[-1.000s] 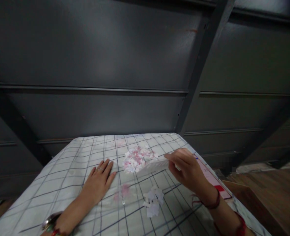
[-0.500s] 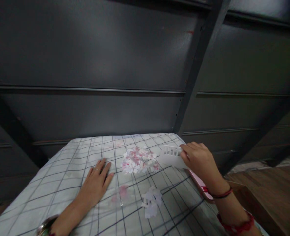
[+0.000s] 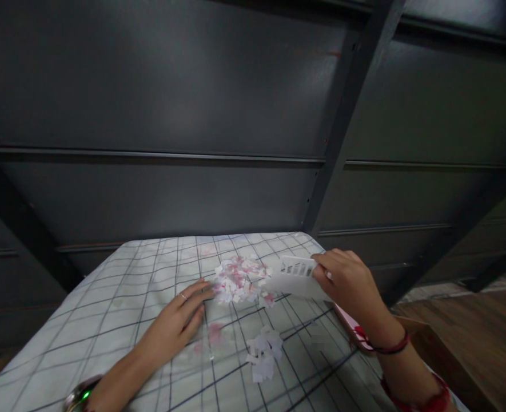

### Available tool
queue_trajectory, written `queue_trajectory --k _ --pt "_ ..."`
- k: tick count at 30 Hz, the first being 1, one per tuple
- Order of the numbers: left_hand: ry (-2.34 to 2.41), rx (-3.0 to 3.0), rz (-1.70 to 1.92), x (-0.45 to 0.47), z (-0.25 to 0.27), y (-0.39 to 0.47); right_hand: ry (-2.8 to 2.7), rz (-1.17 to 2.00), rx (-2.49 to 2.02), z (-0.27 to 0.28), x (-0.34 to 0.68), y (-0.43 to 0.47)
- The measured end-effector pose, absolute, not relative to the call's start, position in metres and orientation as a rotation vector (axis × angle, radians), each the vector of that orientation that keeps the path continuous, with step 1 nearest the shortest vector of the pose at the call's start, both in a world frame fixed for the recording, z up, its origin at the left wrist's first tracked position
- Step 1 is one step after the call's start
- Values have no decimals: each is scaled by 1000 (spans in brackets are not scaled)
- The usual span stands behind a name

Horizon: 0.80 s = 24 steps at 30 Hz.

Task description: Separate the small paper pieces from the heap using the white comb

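Note:
My right hand (image 3: 342, 280) grips a thin white scraper-like plate (image 3: 298, 284) with a row of slots along its upper side. Its left edge is close to the right side of a heap of pink and white paper scraps (image 3: 238, 280). My left hand (image 3: 182, 315) lies palm down on the checked cloth, fingers stretched out, the fingertips at the heap's left edge. Nearer to me is a smaller pile of white paper scraps (image 3: 265, 352), which neither hand touches.
The white checked cloth (image 3: 141, 274) covers the table and has faint pink stains (image 3: 214, 335). A pink flat object (image 3: 350, 323) sits at the right edge, partly behind my right wrist. A cardboard box (image 3: 437, 355) is lower right. A dark metal wall (image 3: 171, 194) stands behind.
My left hand has moved right and slightly forward, up to the edge of the larger heap. The white plate in my right hand has shifted slightly left and tilted.

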State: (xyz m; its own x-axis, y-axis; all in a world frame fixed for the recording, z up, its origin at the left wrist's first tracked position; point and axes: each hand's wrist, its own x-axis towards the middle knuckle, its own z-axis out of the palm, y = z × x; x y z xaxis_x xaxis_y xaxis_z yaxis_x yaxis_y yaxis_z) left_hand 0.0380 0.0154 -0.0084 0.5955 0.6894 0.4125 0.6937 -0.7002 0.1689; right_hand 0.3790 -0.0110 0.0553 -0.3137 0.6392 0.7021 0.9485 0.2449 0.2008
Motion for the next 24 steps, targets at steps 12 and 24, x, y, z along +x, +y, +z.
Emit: queue_trajectory --k 12,24 --pt "-1058 -2896 -759 38 -10 13 -2186 -670 -1423 61 379 -17" --pt "-907 -2926 -858 42 -4 12 -2235 -520 -1295 63 371 -20"
